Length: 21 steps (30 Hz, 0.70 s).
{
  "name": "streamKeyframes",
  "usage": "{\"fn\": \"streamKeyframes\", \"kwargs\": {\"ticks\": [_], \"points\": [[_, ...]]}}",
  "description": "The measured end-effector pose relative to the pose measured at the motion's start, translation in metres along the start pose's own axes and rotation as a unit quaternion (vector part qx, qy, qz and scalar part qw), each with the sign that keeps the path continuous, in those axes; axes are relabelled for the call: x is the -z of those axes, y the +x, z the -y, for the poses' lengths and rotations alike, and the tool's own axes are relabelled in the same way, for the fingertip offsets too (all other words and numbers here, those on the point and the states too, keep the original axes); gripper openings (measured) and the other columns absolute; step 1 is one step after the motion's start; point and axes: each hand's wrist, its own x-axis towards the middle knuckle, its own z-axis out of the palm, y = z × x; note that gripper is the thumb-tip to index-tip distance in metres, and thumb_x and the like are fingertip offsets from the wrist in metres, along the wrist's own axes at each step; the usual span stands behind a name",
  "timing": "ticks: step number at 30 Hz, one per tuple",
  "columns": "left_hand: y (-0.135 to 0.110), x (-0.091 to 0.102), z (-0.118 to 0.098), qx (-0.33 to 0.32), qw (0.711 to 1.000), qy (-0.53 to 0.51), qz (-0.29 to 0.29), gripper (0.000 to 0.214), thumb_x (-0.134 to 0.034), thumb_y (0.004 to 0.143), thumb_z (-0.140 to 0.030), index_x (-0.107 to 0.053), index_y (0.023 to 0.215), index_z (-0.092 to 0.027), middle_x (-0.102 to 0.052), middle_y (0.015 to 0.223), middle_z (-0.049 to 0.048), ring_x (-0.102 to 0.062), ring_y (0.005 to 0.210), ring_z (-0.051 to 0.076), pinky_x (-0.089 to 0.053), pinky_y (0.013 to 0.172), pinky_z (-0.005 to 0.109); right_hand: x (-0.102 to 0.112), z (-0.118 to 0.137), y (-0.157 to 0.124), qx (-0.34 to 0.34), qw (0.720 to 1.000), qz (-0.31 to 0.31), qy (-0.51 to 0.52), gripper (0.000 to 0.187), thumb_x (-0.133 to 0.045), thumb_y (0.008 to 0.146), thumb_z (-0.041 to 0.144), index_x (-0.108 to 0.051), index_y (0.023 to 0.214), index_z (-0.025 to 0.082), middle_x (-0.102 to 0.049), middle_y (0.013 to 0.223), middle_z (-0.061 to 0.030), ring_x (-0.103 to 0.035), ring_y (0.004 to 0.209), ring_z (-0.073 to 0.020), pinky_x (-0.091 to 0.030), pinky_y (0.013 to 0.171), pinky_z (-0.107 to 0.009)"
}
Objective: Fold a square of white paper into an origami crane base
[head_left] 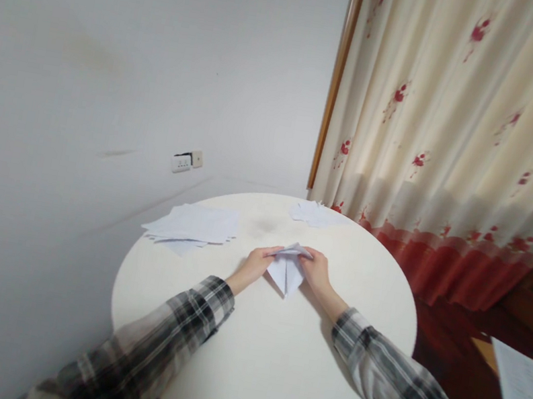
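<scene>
Between my hands is a folded white sheet of paper (287,274), held just above the middle of the round table. Its lower end narrows to a point towards me, with a crease running down the centre. My left hand (256,267) pinches its upper left edge, thumb on top. On the other side, my right hand (318,271) grips the upper right edge. The fingers behind the paper are hidden.
The white round table (257,375) stands against the wall. A stack of white sheets (198,223) lies at its back left, and more white papers (318,214) lie at the far edge. Printed sheets (529,386) rest on a lower surface at right, below a curtain (443,120).
</scene>
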Motion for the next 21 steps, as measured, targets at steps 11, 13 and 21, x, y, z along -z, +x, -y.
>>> {"fn": "streamKeyframes", "kwargs": {"ticks": [11,13,21], "points": [[-0.004,0.005,-0.008,0.053,0.982,-0.165,0.075,0.045,-0.052,0.070,-0.017,-0.055,0.115,-0.013,-0.057,0.116,0.0099,-0.057,0.096,0.018,-0.043,0.080,0.029,0.005,0.001,-0.004,0.033,0.998,-0.028,0.041,0.038,-0.041,0.058,0.010,-0.068,0.084,0.015,-0.069,0.088,-0.0063,-0.062,0.080,-0.0187,-0.046,0.077,-0.031],[-0.006,0.006,-0.011,0.045,0.980,-0.171,0.095,0.050,-0.053,0.067,-0.014,-0.053,0.117,-0.013,-0.055,0.119,0.0098,-0.055,0.099,0.019,-0.042,0.083,0.030,0.006,0.002,-0.005,0.056,0.997,-0.039,0.031,0.039,-0.041,0.058,0.010,-0.068,0.085,0.016,-0.068,0.089,-0.0055,-0.061,0.083,-0.0184,-0.046,0.079,-0.031],[-0.022,0.014,-0.029,0.028,0.938,-0.236,0.252,0.056,-0.060,0.072,-0.030,-0.045,0.125,-0.019,-0.050,0.124,0.0085,-0.051,0.107,0.021,-0.038,0.090,0.033,0.013,0.004,-0.007,0.091,0.995,-0.033,0.028,0.039,-0.042,0.060,0.007,-0.067,0.087,0.016,-0.067,0.094,-0.0056,-0.060,0.088,-0.0185,-0.045,0.083,-0.033]]}}
